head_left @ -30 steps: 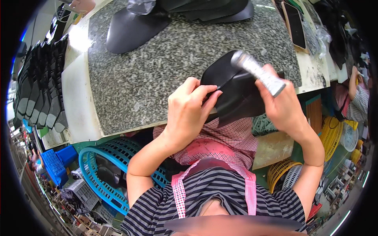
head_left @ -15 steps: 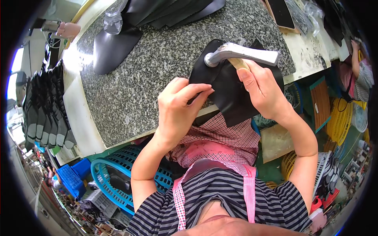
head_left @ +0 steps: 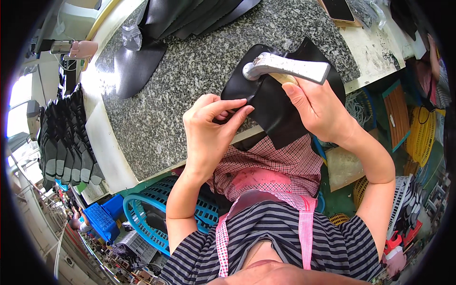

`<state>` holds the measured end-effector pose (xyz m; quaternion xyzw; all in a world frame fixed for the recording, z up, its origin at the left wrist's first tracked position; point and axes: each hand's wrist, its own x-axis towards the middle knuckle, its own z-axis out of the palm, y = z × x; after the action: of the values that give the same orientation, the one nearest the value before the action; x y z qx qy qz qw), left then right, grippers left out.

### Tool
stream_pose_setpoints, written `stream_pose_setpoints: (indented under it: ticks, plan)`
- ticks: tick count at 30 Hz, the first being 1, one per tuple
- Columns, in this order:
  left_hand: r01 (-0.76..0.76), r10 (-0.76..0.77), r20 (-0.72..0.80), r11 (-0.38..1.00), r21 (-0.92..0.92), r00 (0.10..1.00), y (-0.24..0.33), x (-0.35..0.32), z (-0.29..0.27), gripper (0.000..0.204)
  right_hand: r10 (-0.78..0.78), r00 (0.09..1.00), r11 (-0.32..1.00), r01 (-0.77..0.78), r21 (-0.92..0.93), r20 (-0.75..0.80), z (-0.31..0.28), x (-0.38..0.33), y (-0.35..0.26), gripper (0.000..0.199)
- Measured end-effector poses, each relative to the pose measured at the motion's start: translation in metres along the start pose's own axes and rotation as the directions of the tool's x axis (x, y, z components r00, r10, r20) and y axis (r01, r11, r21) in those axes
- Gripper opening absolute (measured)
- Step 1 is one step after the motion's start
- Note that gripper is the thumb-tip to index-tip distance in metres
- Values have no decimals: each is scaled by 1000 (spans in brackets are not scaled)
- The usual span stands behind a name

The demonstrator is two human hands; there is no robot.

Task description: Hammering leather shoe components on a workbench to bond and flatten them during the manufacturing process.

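Note:
A black leather-like piece [head_left: 285, 116] lies at the near right edge of the speckled stone slab [head_left: 175, 104], one corner hanging over toward my lap. My left hand [head_left: 211, 118] pinches its left edge between thumb and fingertips. My right hand [head_left: 318, 104] is wrapped round the wooden handle of a hammer [head_left: 289, 66]. The hammer's round silver face is on or just above the upper left part of the piece; I cannot tell if they touch. My right fingers are partly hidden behind the hammer head.
Stacked black pieces [head_left: 194, 16] lie at the far side, beside a clear plastic-wrapped object [head_left: 132, 38]. A phone [head_left: 338, 10] rests at the far right. Black pieces with grey ends [head_left: 66, 152] hang at left. A blue basket [head_left: 142, 213] stands below the slab's near edge.
My view has shifted slightly, moving the surroundings in the picture. My left hand still pinches the black piece's edge, and the hammer stays low over it in my right hand.

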<state>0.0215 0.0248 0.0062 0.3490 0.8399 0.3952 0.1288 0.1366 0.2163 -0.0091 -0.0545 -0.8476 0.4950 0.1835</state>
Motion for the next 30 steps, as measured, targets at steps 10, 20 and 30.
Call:
stream_pose_setpoints:
  ticks: [10, 20, 30]
  plan:
    - [-112, 114, -24, 991, 76, 993, -11, 3, -2, 26, -225, 973, 959, 229, -169, 43, -27, 1, -45, 24]
    - [-179, 181, -23, 981, 81, 983, -14, 4, -1, 27, 55, 978, 980, -15, -198, 201, -20, -14, -48, 14]
    - [-145, 147, -32, 989, 36, 989, -12, 6, -2, 22, 1, 989, 988, 21, -154, 146, -1, -10, -17, 25]
